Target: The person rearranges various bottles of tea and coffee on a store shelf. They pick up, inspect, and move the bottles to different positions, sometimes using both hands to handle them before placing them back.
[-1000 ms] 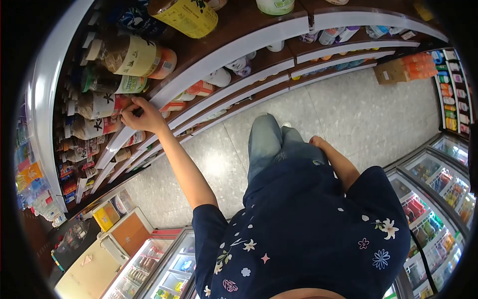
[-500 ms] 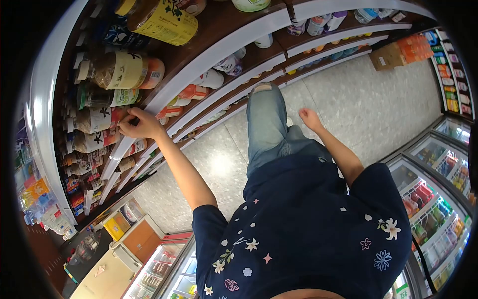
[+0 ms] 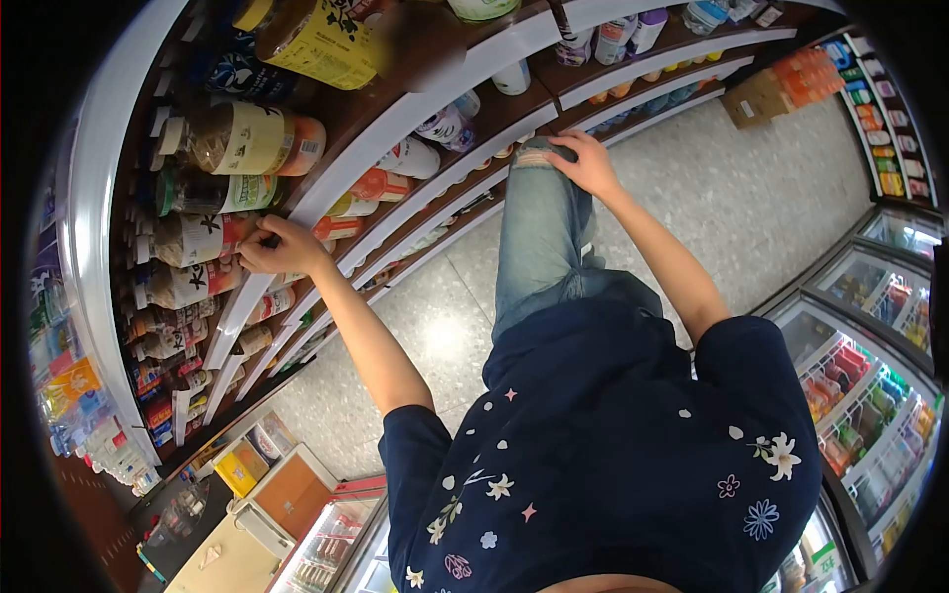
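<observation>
My left hand [image 3: 279, 247] is at the shelf front on the left, with its fingers curled in a pinch. Its fingertips meet the near end of a bottle [image 3: 203, 237] with a white label and a reddish band; what they pinch, if anything, is hidden. A similar bottle [image 3: 188, 285] lies in view just below it, and a green-labelled jar [image 3: 219, 192] stands just above. My right hand [image 3: 585, 161] rests on the knee of my jeans [image 3: 539, 237], thumb apart and fingers extended, holding nothing.
Shelves with white edge strips [image 3: 425, 109] curve along the left and top, full of bottles and jars. A cardboard box [image 3: 748, 104] with orange packs stands on the floor at upper right. Glass-door coolers [image 3: 840, 385] line the right. A counter [image 3: 222, 539] is at lower left.
My right hand has moved up and left, from hanging over the floor onto my knee. My left hand stays at the bottles. A dark blur now covers part of the top shelf.
</observation>
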Motion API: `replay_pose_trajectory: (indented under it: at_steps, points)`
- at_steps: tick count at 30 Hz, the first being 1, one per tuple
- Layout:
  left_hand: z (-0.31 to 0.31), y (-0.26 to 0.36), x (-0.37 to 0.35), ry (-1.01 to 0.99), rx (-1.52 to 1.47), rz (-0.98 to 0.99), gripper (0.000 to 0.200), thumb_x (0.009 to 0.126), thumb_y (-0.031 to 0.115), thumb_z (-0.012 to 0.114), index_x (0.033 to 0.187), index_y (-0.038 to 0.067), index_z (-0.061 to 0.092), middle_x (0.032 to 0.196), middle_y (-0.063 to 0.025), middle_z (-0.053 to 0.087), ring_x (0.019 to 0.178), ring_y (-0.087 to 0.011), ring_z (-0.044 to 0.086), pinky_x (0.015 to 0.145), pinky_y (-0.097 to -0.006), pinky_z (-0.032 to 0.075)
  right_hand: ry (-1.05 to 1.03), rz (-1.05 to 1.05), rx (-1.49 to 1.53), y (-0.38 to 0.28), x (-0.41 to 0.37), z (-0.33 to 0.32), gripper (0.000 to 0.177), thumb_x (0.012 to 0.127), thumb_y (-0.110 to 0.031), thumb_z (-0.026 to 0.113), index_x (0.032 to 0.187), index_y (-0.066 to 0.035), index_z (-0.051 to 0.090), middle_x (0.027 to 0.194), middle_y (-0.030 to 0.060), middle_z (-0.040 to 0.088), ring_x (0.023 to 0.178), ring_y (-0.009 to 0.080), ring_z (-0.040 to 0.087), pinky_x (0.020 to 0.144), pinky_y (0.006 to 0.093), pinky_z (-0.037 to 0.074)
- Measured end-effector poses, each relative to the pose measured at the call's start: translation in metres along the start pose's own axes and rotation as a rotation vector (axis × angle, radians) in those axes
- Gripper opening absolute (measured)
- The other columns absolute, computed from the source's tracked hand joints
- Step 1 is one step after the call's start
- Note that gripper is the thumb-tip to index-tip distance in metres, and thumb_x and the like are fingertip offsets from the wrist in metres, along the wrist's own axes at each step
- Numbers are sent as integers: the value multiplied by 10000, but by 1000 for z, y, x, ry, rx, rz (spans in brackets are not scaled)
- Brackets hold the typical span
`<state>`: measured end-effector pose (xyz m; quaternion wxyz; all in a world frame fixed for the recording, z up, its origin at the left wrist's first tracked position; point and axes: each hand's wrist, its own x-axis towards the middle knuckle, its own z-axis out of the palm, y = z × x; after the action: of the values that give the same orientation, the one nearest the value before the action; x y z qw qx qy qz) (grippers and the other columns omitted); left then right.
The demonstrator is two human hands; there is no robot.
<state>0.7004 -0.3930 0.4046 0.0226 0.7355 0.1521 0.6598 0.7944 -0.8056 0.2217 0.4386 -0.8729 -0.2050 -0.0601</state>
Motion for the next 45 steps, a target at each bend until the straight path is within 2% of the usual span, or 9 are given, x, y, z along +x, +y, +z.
replay_pose_trajectory:
  at_steps: [8,11,18,24,27,34,40,43,45]
  points:
    - [2,-1,-1,26,35,20,258,783,108,604,604,76,421,601,-70,448,614,-286,393,607,-429,300,-123,-204,-224,-5,13,-8,123,820,-197,646,825,-84,693,873,40,661,839,266,624,717,411,471]
    - [4,-2,1,41,19,39,254,778,108,602,600,77,424,595,-68,428,608,-287,382,610,-428,295,-178,-249,-235,-1,10,-1,151,858,-205,623,868,-58,653,869,73,645,858,285,621,769,407,455]
    - [3,-3,-2,30,31,5,251,773,120,596,598,82,420,593,-57,422,621,-277,377,628,-426,293,-203,-213,-121,6,6,7,108,829,-155,632,868,-55,642,858,119,645,825,330,630,752,427,480]
    - [6,-8,-4,46,36,5,267,776,124,591,586,79,410,575,-53,397,605,-267,361,626,-420,288,-186,-29,120,-26,-14,-1,236,769,-232,735,907,-78,620,875,81,635,836,299,630,753,391,500]
    - [9,-9,0,80,8,41,269,771,119,588,578,79,407,557,-50,387,570,-261,339,599,-409,279,-258,-110,49,-40,-16,-6,279,737,-264,759,912,-99,618,927,55,620,904,278,619,776,385,497]
    - [8,-16,-1,71,7,64,266,764,114,580,565,86,407,553,-57,459,562,-271,367,592,-404,296,-356,-75,-77,-49,-28,-12,394,694,-236,785,999,-88,584,1077,103,585,1027,319,566,865,396,462]
    - [11,-23,-3,84,11,51,252,761,107,576,573,89,409,556,-54,476,594,-261,388,602,-409,310,-542,163,-56,-54,-31,-26,587,682,-265,812,1154,-66,525,1170,132,565,1107,325,550,910,401,460]
    - [13,-24,-3,99,3,44,241,751,114,583,577,85,418,569,-56,484,607,-260,402,616,-404,331,-546,174,-3,-49,-41,-23,716,670,-381,811,1249,-110,489,1304,97,511,1244,337,477,975,529,417]
    - [12,-28,-6,91,14,41,240,749,118,586,577,83,422,575,-58,486,609,-261,405,623,-401,340,-532,155,-7,-49,-50,-24,768,665,-377,813,1301,-121,467,1372,117,471,1282,354,451,1000,528,406]
